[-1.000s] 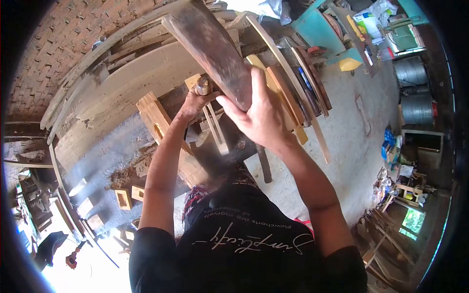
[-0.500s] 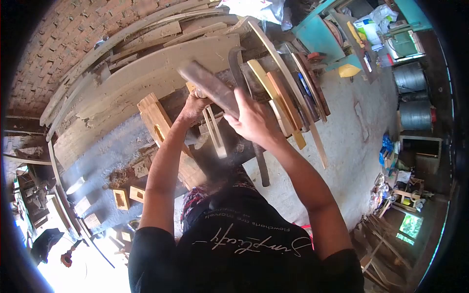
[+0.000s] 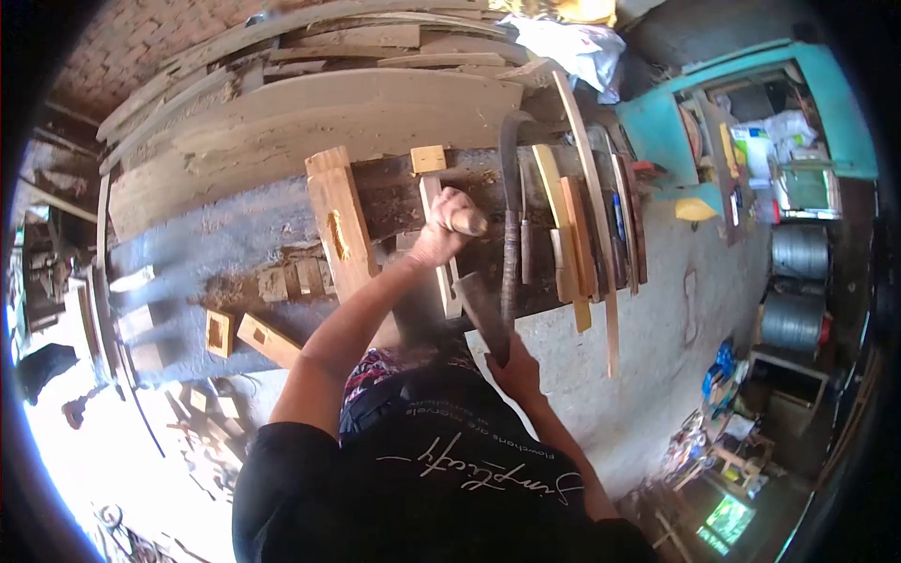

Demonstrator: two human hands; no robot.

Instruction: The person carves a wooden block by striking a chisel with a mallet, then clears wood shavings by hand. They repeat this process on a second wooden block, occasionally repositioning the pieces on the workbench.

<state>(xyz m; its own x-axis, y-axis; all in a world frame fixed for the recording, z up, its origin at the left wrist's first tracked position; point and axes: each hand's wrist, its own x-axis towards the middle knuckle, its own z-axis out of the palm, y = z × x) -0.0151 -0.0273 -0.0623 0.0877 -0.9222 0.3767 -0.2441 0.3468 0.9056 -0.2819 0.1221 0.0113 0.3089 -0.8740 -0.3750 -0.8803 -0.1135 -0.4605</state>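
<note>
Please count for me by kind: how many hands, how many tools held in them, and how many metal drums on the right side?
Hands: 2 (left hand, right hand)
Held tools: 2 (chisel, club)
Drums: 2 ()
Total: 6

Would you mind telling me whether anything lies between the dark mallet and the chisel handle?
Nothing visible: the dark wooden mallet in the right hand hangs just below the chisel handle gripped by the left hand, open gap between.

a pale, smooth wooden handle (image 3: 466,222) is gripped; a dark, matt, rough wooden mallet (image 3: 485,314) is held just below it, beside rough grey planks (image 3: 310,122).
</note>
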